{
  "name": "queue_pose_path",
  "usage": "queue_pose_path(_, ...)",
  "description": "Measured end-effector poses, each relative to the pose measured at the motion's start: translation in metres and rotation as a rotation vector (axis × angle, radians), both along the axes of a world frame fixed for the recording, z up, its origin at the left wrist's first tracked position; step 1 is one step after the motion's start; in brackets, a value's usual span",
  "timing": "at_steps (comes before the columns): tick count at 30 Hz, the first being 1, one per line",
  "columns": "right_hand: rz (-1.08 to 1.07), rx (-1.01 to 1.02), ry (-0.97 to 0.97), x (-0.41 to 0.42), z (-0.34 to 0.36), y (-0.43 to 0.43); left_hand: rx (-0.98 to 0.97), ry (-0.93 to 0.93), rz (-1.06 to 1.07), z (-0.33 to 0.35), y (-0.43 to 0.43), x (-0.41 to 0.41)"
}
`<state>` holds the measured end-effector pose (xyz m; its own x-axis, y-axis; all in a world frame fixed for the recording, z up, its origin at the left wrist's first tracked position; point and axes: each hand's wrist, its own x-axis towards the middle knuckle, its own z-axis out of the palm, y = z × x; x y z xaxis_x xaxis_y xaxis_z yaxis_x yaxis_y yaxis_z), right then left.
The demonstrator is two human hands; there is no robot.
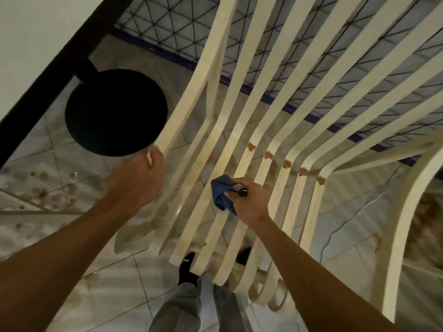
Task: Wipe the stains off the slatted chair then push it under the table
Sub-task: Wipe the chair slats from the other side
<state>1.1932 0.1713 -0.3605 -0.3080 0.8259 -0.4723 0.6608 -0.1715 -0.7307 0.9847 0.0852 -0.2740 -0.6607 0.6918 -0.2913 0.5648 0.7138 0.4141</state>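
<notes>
over the pale tiled floor (119,283), nothing carries writing that can be read; the only mark is a small white shape on the black sock (188,269) below the chair's front edge, too small to make out as a brand. above the sock sits a grey trouser leg (182,307) of soft, creased cloth.

the slatted chair (191,92) fills the middle and right of the view. it is cream-coloured, smooth and slightly glossy, made of long narrow slats that run down the back, bend sharply at the seat and curl under at the front edge. brown stains (251,146) sit in a row at the bend of several slats, with fainter brown streaks trailing down the seat slats below them.

the left grip (136,180) is closed round the chair's outermost left slat, fingers wrapped over its edge. the right grip (249,200) holds a bunched dark blue cloth (223,195), pinched in curled fingers and pressed on a seat slat just below the bend, left of the stain row.

behind the slats stands a dark wire mesh (167,25) of crossed thin rods with a blue rail along its foot. toward the upper left corner a straight black bar (48,68) runs diagonally, and a flat round black disc (115,111) on a short stem lies beside the left slat; whether these belong to the counter i cannot tell. the floor tiles look marbled grey and shiny, with brownish spots near the left edge.
</notes>
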Motion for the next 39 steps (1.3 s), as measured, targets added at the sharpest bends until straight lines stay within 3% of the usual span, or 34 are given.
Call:
queue_pose_path(4, -0.074, 0.063, 0.021, 0.013, 0.007, 0.043, -0.147, 0.046, 0.005, 0.001, 0.039, -0.008)
queue_pose_path(11, -0.073, 0.133, -0.062, 0.016, -0.011, 0.098, 0.005, 0.004, -0.044, -0.016, 0.104, -0.019)
queue_pose_path(19, -0.019, 0.241, -0.278, 0.000, -0.016, 0.147, 0.026, 0.125, -0.095, -0.013, 0.105, -0.014)
queue_pose_path(29, 0.461, 0.510, -0.640, -0.033, -0.032, 0.167, 0.010, 0.147, -0.089, -0.022, 0.106, -0.016)
queue_pose_path(39, 0.458, 0.304, -0.579, -0.043, -0.038, 0.163, 0.011, 0.109, -0.108, -0.017, 0.109, -0.016)
